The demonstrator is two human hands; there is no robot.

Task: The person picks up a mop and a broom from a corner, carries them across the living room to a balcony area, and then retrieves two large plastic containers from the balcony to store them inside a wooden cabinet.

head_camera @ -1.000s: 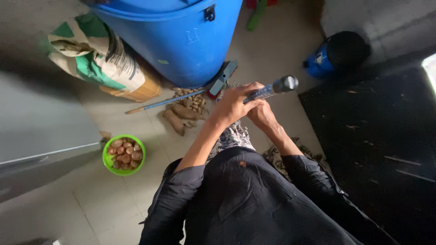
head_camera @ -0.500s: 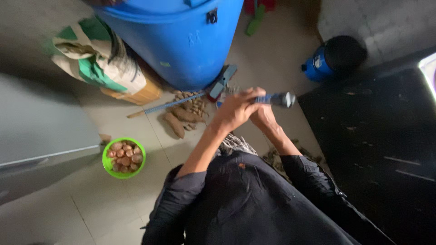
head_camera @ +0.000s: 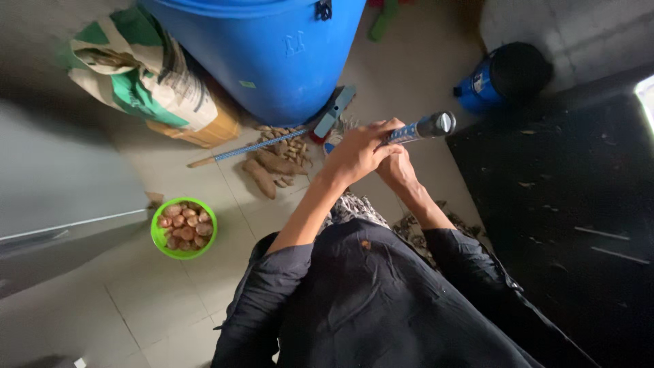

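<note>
Both hands clenched round blue-wrapped handle [head_camera: 415, 129], held up over tiled floor [head_camera: 136, 300]: left hand [head_camera: 357, 153] gripping above, right hand [head_camera: 397, 167] beneath. Pile of brown roots [head_camera: 276, 160] below, beside blue barrel [head_camera: 272, 48]; green bowl [head_camera: 182, 228] well apart.

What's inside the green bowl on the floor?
The green bowl holds a heap of brownish-pink rounded pieces, filling it near the rim. Anything beneath the top layer is covered.

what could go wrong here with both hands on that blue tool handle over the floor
Both the left hand and right hand grip the blue-handled tool, whose working end is hidden below them, so a slip might catch fingers. The brown pieces lie loose on the tiles and could scatter. The green bowl sits close enough that it might get knocked.
</note>
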